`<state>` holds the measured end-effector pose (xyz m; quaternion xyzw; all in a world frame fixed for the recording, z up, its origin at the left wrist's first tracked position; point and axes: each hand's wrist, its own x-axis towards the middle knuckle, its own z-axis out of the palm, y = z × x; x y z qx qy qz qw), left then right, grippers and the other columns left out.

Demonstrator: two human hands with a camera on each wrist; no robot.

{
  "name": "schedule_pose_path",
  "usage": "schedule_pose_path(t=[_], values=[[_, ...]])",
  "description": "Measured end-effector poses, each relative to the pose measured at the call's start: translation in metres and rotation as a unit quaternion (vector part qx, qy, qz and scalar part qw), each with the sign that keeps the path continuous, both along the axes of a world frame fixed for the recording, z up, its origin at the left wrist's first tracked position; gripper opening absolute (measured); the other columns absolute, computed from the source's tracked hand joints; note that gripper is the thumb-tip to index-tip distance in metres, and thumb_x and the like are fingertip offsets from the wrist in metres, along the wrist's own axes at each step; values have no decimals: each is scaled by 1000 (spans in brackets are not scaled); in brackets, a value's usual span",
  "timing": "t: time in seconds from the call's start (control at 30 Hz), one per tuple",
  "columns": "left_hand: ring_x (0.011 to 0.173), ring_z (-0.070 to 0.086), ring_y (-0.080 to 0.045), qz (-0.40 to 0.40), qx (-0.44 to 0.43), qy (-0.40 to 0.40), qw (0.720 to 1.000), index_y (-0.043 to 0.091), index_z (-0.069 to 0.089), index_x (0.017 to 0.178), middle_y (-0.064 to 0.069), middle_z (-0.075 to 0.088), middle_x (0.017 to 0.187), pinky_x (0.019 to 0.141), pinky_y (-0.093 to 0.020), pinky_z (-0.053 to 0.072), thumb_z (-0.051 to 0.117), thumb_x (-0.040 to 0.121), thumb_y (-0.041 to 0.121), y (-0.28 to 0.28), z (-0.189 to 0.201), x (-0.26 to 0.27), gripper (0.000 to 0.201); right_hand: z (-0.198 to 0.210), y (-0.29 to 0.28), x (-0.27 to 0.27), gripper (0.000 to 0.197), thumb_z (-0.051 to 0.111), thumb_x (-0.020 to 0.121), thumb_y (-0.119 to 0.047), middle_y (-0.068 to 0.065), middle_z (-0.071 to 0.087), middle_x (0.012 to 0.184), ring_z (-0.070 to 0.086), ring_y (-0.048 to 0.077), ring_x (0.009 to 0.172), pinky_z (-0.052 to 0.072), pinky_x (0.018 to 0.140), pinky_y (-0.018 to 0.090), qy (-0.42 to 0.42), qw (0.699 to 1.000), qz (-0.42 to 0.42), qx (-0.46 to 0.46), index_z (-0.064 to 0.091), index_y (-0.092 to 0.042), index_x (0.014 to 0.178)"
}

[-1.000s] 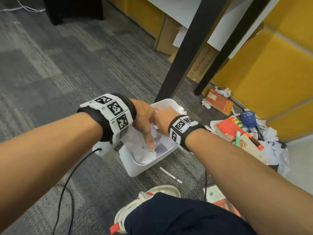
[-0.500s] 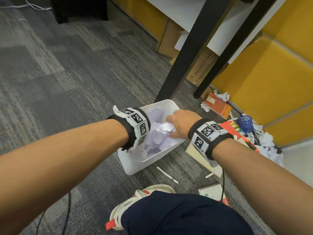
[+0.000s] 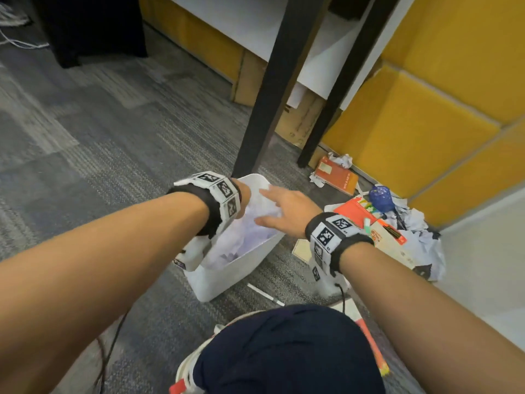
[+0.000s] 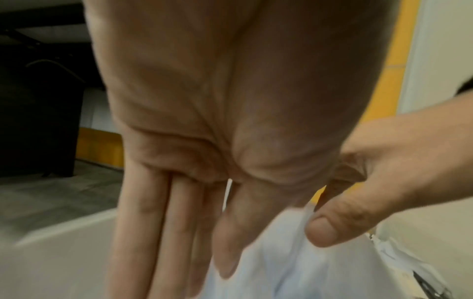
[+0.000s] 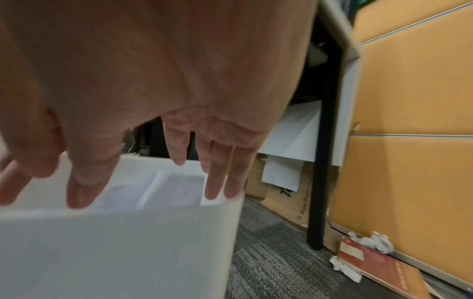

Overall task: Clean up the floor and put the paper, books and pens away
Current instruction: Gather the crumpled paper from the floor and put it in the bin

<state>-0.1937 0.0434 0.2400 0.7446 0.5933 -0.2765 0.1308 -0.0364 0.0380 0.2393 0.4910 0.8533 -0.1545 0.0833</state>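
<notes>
A white bin (image 3: 227, 282) stands on the carpet, filled with crumpled white paper (image 3: 244, 237). My left hand (image 4: 179, 242) reaches down into it with straight fingers against the paper; in the head view it is mostly hidden behind its wristband (image 3: 220, 194). My right hand (image 3: 284, 209) hovers over the bin's far rim, fingers spread, holding nothing. The right wrist view shows the right hand's fingertips (image 5: 212, 188) just above the bin (image 5: 115, 252). An orange book (image 3: 336, 176) lies by the wall. A white pen (image 3: 265, 294) lies in front of the bin.
To the right lies a heap of books (image 3: 355, 213), crumpled paper (image 3: 420, 223), a green marker (image 3: 368, 224) and a blue object (image 3: 382, 196). Black table legs (image 3: 270, 89) rise behind the bin. Another book (image 3: 369, 339) lies by my knee (image 3: 284, 351). Yellow wall panels (image 3: 426, 109) close off the right.
My right hand held a paper wad over the bin, then let it go and spread its fingers. My left hand sank deeper into the bin.
</notes>
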Motion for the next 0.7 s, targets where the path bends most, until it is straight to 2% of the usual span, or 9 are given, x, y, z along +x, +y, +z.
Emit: schedule_pose_path(t=[0.03, 0.07, 0.1, 0.13, 0.2, 0.3, 0.47, 0.6, 0.7], values=[[94, 61, -30, 8, 36, -29, 999, 10, 60, 109, -1, 62, 94, 84, -35, 51, 62, 84, 26, -2, 17, 8, 30, 7, -3, 9, 68, 60, 88, -51, 2, 38, 153, 43, 27, 134, 38, 108, 39, 22, 999, -17, 18, 39, -25, 147], [90, 60, -30, 5, 61, -59, 996, 7, 57, 99, -3, 62, 94, 77, -33, 50, 57, 88, 21, -9, 39, 18, 18, 13, -5, 19, 61, 59, 90, -48, 3, 42, 151, 44, 27, 133, 39, 107, 39, 39, 998, -37, 34, 44, -24, 144], [86, 59, -31, 5, 78, -94, 992, 8, 53, 87, -8, 63, 97, 72, -34, 48, 53, 90, 17, -13, 54, 29, 9, 18, -8, 30, 54, 58, 91, -46, 3, 46, 148, 47, 26, 131, 40, 105, 40, 53, 996, -61, 46, 51, -23, 139], [84, 58, -32, 5, 104, -138, 985, 11, 52, 82, -12, 64, 100, 70, -35, 48, 53, 90, 16, -15, 63, 40, 10, 20, -11, 42, 49, 59, 90, -45, 3, 52, 143, 51, 25, 127, 44, 103, 40, 66, 993, -87, 51, 57, -22, 133], [87, 61, -33, 3, 121, -180, 976, 11, 61, 92, -14, 65, 103, 74, -38, 52, 54, 90, 18, -13, 70, 61, 10, 21, -17, 67, 40, 60, 89, -45, 4, 62, 128, 59, 25, 115, 50, 94, 41, 68, 988, -129, 49, 66, -21, 121], [95, 64, -32, -15, 110, -209, 972, 10, 65, 108, -12, 67, 106, 82, -40, 54, 55, 91, 21, -11, 60, 102, 23, 13, -32, 109, 31, 61, 89, -44, 4, 68, 114, 63, 23, 102, 51, 85, 36, 49, 982, -181, 37, 70, -22, 107], [93, 65, -30, -56, 77, -238, 966, 13, 69, 102, -9, 70, 102, 82, -40, 56, 58, 87, 23, 3, 29, 184, 21, -17, -41, 193, 29, 65, 87, -41, 3, 69, 114, 62, 22, 102, 50, 89, 34, 57, 956, -288, -17, 71, -19, 104], [96, 65, -27, -83, 51, -244, 965, 16, 69, 102, -5, 68, 105, 81, -36, 55, 60, 86, 28, 37, -19, 249, 22, -52, -25, 258, 25, 64, 87, -37, 5, 68, 112, 61, 24, 104, 50, 89, 34, 55, 932, -357, -40, 71, -18, 101], [98, 64, -27, -95, 16, -229, 969, 13, 67, 107, -7, 67, 109, 80, -34, 54, 59, 88, 25, 71, -61, 292, 24, -79, -10, 304, 21, 62, 88, -32, 5, 68, 109, 63, 23, 100, 51, 85, 32, 58, 915, -392, -73, 70, -16, 98]])
